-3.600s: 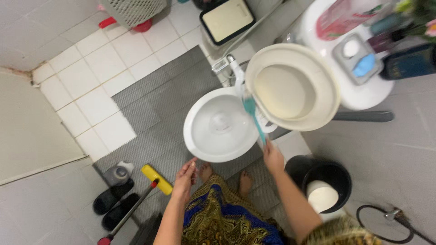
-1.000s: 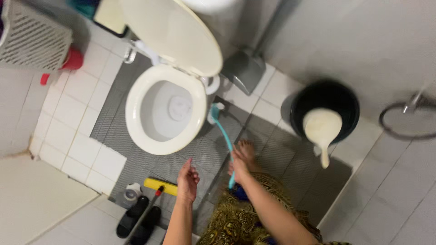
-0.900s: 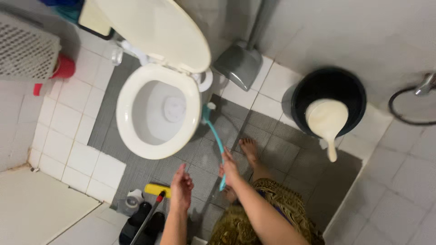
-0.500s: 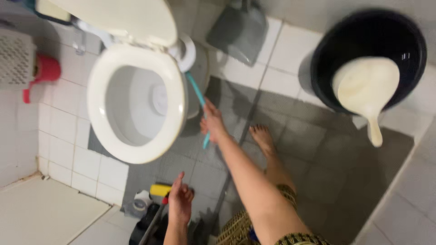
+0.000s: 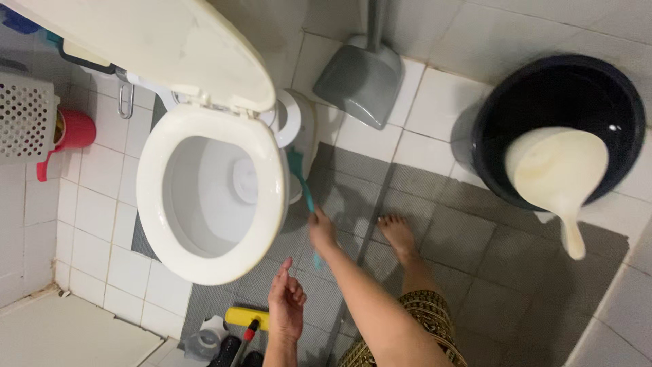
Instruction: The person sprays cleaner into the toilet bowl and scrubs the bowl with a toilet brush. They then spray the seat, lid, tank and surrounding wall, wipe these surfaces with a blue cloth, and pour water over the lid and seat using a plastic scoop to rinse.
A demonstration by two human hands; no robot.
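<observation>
My right hand (image 5: 322, 235) grips the handle of a teal toilet brush (image 5: 301, 182). The brush head rests against the outer right side of the white toilet bowl (image 5: 265, 258), below the seat hinge. The toilet's lid (image 5: 156, 47) stands raised, and the bowl is open to view. My left hand (image 5: 286, 307) hangs free with its fingers apart, holding nothing, just below the bowl's front rim. My bare right foot (image 5: 399, 236) stands on the grey mat beside the brush hand.
A black bucket (image 5: 489, 115) with a cream dipper (image 5: 558, 171) stands at the right. A grey dustpan (image 5: 360, 78) leans by the wall. A yellow mop head (image 5: 246, 317), dark sandals and a small bottle (image 5: 204, 334) lie near the front. A basket (image 5: 24, 115) and red cup (image 5: 73, 130) sit left.
The camera has dropped closer to the floor. My right hand moved the brush from inside the bowl to its outer right side, then slid slightly down. My left hand stayed open.
</observation>
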